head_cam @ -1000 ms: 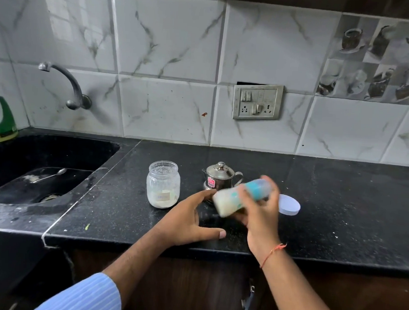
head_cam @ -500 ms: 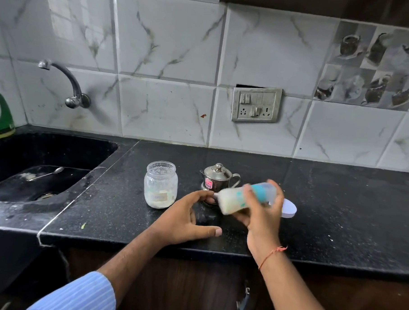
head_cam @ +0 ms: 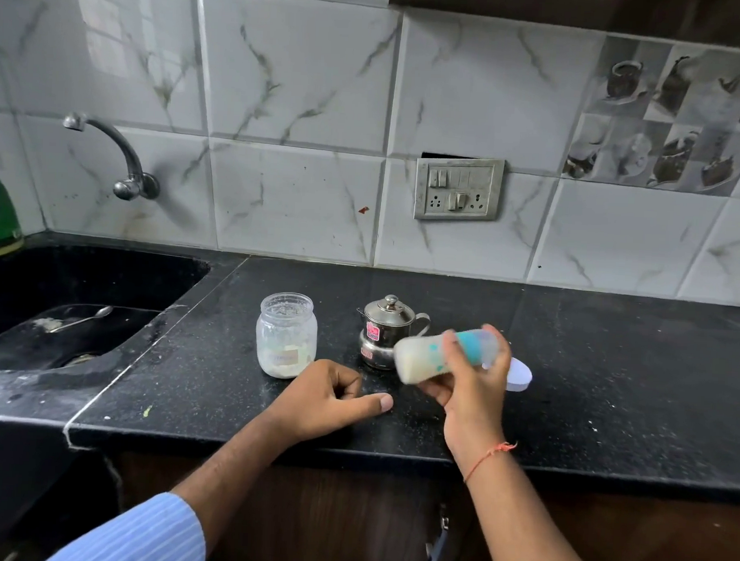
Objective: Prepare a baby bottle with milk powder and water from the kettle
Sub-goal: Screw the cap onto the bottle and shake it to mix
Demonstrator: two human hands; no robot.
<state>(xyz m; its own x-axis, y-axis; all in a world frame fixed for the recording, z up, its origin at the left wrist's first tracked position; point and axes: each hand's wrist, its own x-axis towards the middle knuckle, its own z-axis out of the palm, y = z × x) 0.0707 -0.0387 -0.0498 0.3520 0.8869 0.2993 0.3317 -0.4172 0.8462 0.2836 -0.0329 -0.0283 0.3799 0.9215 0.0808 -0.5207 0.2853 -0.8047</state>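
My right hand (head_cam: 476, 384) grips a baby bottle (head_cam: 424, 359) with a teal cap, tipped almost on its side above the black counter (head_cam: 610, 375); it holds white milk and is blurred by motion. My left hand (head_cam: 327, 399) rests on the counter with fingers loosely curled and the thumb stretched out, holding nothing. A small steel kettle (head_cam: 385, 329) with a lid stands just behind the bottle. To its left stands an uncapped glass jar (head_cam: 286, 335) with a little white milk powder at the bottom. A white lid (head_cam: 520, 376) lies behind my right hand.
A black sink (head_cam: 74, 305) with a spoon (head_cam: 82, 319) in it lies at the left, under a wall tap (head_cam: 115, 154). A green and yellow bottle (head_cam: 0, 217) stands at the far left. A switch plate (head_cam: 459, 190) sits on the tiled wall.
The bottle in my right hand has shifted slightly and stays blurred, as in shaking. My left hand's fingers have curled in from the bottle's base and it now rests alone on the counter.
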